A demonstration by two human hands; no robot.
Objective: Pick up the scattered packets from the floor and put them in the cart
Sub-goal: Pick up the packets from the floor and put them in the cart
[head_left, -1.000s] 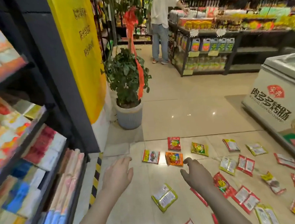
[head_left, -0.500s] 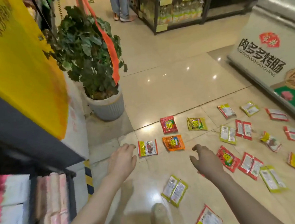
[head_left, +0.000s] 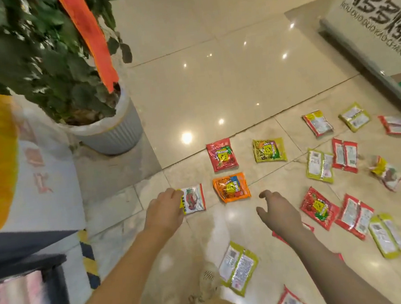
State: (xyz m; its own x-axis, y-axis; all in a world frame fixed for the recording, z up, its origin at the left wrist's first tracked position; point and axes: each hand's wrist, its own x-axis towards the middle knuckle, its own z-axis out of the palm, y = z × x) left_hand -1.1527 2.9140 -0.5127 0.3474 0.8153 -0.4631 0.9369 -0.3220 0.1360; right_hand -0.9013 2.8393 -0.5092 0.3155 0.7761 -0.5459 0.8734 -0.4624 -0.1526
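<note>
Several snack packets lie scattered on the shiny tiled floor (head_left: 213, 83). My left hand (head_left: 164, 209) is down at a white and yellow packet (head_left: 194, 199), its fingers bent over the packet's left edge; the packet lies flat. My right hand (head_left: 276, 208) hovers with relaxed, spread fingers and holds nothing. It is just right of an orange packet (head_left: 231, 187) and left of a red packet (head_left: 319, 208). Further off lie another red packet (head_left: 221, 154) and a green-yellow packet (head_left: 269, 150). A pale green packet (head_left: 238, 267) lies near my foot. No cart is in view.
A potted plant (head_left: 110, 133) with a red ribbon stands at the back left. A white freezer cabinet (head_left: 375, 22) borders the floor at the right. A shelf unit and a yellow-black striped edge (head_left: 89, 261) are at the left. My shoe (head_left: 209, 282) is at the bottom centre.
I have bent lower and closer to the floor. My left hand moved forward onto the white and yellow packet's edge. My right hand stayed hovering beside the orange packet.
</note>
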